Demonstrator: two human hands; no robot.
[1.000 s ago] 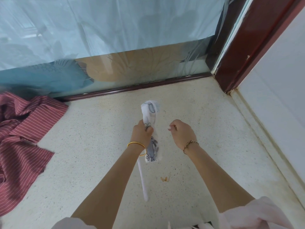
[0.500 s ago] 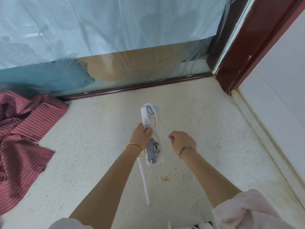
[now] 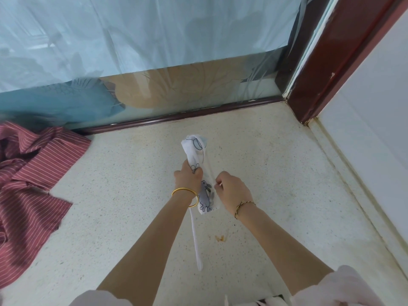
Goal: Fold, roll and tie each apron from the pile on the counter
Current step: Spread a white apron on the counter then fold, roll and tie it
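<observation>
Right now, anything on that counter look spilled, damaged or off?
A small orange-brown stain marks the counter, just right of the loose strap hanging from the rolled apron. The dark red frame at the corner has chipped paint. Nothing else stands out.

At centre, rolled white printed apron (image 3: 194, 151) above pale speckled stone counter (image 3: 132, 195); left hand (image 3: 187, 175) round it at 9 o'clock, right hand (image 3: 231, 191) at 4, pinching thin white fabric strap (image 3: 209, 168). Crumpled maroon striped cloth (image 3: 33, 173) on counter at 9; frosted glass panel (image 3: 154, 51) at 12.
</observation>
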